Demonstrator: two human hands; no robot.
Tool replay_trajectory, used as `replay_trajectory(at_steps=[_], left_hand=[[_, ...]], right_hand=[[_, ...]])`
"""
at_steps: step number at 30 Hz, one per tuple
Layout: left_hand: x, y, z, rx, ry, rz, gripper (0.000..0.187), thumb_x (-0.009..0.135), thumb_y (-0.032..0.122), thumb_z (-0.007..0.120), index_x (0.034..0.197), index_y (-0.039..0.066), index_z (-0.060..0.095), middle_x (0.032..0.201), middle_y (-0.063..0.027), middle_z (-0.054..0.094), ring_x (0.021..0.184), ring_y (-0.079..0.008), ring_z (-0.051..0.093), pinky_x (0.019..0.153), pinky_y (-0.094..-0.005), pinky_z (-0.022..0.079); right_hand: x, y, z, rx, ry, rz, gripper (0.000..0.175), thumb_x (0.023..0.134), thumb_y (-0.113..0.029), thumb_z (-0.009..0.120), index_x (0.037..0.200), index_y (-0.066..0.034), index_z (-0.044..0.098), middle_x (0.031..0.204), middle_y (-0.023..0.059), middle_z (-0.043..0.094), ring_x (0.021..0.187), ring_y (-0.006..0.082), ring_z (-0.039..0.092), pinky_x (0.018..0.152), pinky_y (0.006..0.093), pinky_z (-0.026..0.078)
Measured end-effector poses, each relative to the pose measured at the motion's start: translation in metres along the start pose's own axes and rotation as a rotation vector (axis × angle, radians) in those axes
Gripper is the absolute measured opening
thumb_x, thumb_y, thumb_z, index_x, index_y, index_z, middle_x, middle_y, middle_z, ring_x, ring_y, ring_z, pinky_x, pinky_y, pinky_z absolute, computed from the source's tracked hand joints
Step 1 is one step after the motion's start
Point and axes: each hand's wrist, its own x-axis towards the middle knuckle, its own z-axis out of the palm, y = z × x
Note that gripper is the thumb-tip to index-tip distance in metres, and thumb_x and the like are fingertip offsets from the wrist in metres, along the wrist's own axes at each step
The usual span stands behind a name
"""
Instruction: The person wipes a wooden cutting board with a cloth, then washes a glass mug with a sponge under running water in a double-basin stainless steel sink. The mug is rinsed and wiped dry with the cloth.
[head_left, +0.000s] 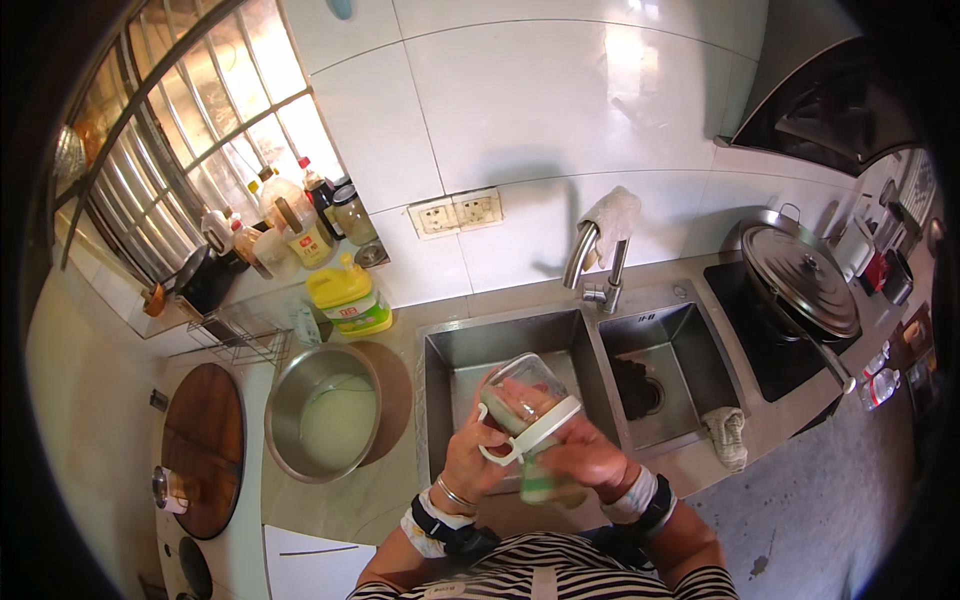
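Note:
Over the left sink basin (480, 375), a clear plastic container (534, 379) with a white rim (551, 424) is tilted between my hands. My left hand (472, 454) grips it by the side with the white handle loop (501, 456). My right hand (592, 457) is by the rim, its fingers around a blurred green piece that looks like a scrubbing cloth (541, 484). Reddish fingers show through the clear wall; whose hand they belong to I cannot tell. Above the basins, a metal faucet (619, 262) has a pale cloth (611, 214) draped over it.
A steel pot (322, 469) of cloudy liquid stands left of the sink, a yellow detergent jug (349, 296) behind it. The right basin (701, 375) holds a dark clump (634, 386). A rag (726, 435) lies on the front edge. Rightmost is a lidded wok (799, 274).

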Motion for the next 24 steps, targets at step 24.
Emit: replay_trajectory(at_steps=[24], left_hand=[[0.001, 0.002, 0.007, 0.423, -0.078, 0.218, 0.069, 0.093, 0.037, 0.068, 0.144, 0.006, 0.034, 0.13, -0.016, 0.056, 0.128, -0.0273, 0.052, 0.109, -0.042, 0.043]], right_hand=[[-0.015, 0.015, 0.018, 0.426, 0.29, 0.047, 0.061, 0.088, -0.011, 0.059, 0.147, -0.0043, 0.046, 0.14, 0.0063, 0.053, 0.127, 0.0191, 0.05, 0.11, 0.032, 0.035]])
